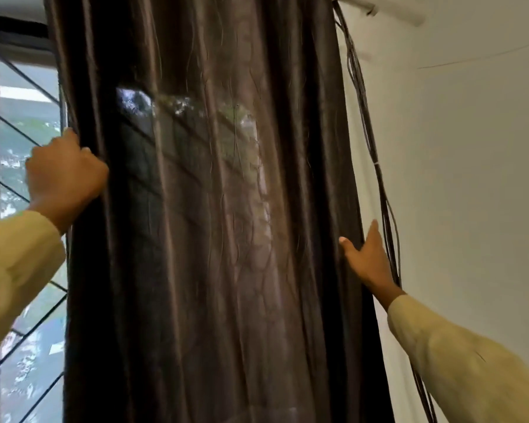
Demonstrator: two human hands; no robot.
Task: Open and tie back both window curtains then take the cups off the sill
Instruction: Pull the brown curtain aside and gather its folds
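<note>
At the window, brown curtain (214, 209) hangs in folds across centre, daylight showing through its middle. Left hand (63, 178) grips the curtain's left edge, fingers curled round the fabric. Right hand (367, 259) rests flat against the right edge, fingers straight, thumb spread. Window grille (22, 141) at left; cables (379, 178) on the wall (471, 178) at right.

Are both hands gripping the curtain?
No: the left hand grips the curtain edge, while the right hand rests open against it.
</note>
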